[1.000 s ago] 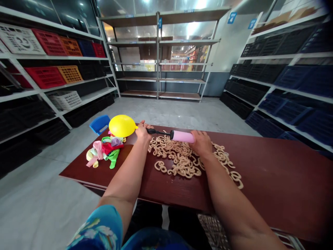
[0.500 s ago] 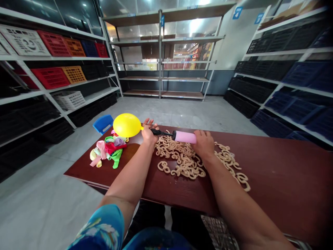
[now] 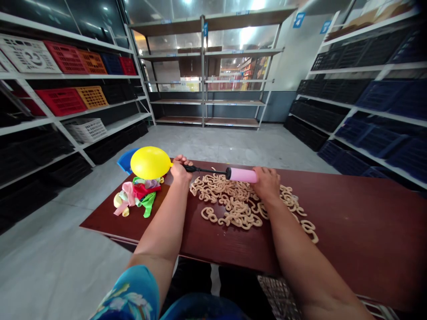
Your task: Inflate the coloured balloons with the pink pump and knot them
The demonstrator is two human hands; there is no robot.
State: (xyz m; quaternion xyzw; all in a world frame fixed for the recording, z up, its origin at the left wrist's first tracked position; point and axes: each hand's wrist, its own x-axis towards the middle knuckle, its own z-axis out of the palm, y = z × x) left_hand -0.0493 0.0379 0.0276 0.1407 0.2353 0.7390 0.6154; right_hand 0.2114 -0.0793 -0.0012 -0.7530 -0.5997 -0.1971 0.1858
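A pink hand pump (image 3: 243, 175) with a black rod and black nozzle end lies level between my hands, above the table. My right hand (image 3: 267, 183) is wrapped round its pink barrel. My left hand (image 3: 182, 169) is closed round the black end, where the neck of an inflated yellow balloon (image 3: 151, 163) meets it. The balloon sticks out to the left. Below the pump, many beige curly rings (image 3: 238, 213) are spread on the table. Limp balloons in several colours (image 3: 142, 191) lie in a heap under the yellow one.
The dark red table (image 3: 353, 213) reaches far to the right. A blue chair back (image 3: 125, 161) shows behind its left end. Shelves with crates (image 3: 63, 101) stand at the left, dark crates (image 3: 387, 100) at the right, and a metal rack (image 3: 203, 71) at the back.
My hands are farther apart, and more of the pump's black rod shows. The left hand and the yellow balloon have moved left, and the balloon looks slightly larger. The right hand has shifted slightly right.
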